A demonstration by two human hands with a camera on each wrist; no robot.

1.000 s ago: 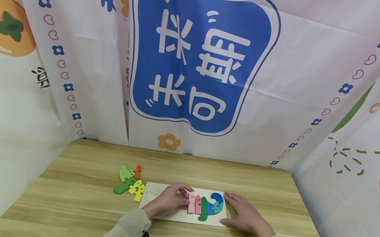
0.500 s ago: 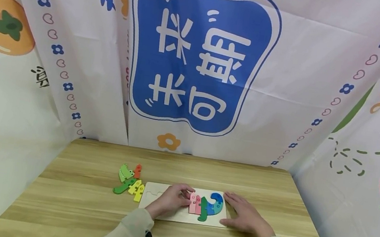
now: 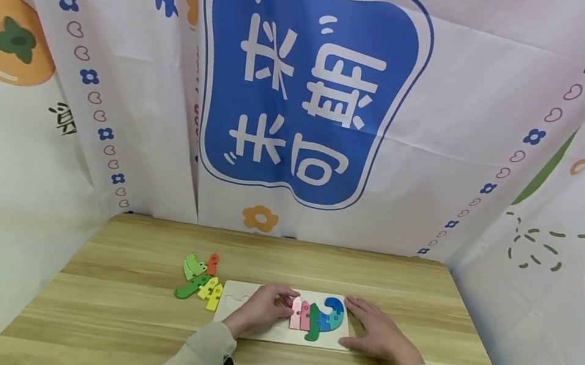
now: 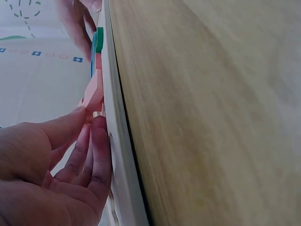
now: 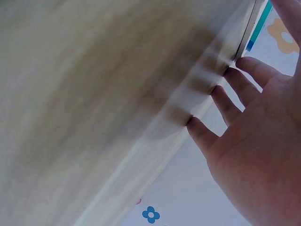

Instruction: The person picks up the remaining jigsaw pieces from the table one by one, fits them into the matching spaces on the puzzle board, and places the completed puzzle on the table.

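On a pale wooden puzzle board [image 3: 327, 343] several pieces form part of a crocodile: a curled blue tail [image 3: 334, 317], a green leg piece [image 3: 314, 316] and a darker pink piece [image 3: 305, 316]. At the left end of this row, my left hand [image 3: 262, 307] pinches a light pink puzzle piece [image 3: 295, 317] between thumb and fingers. The left wrist view has that piece tilted up from the board, its lower end at the fingertips. My right hand [image 3: 379, 334] rests at the board's right edge with fingers spread; its fingertips [image 5: 200, 125] touch down along there.
Left of the board lie loose pieces: a light green crocodile head [image 3: 194, 267], an orange piece [image 3: 212, 263], a dark green piece [image 3: 192, 287] and yellow pieces [image 3: 214, 297]. The wooden table [image 3: 130, 321] meets a printed cloth backdrop [image 3: 287, 225] at the back.
My left hand has shifted slightly right with the light pink piece, which now lines up closer against the darker pink one. The right hand stays in place.
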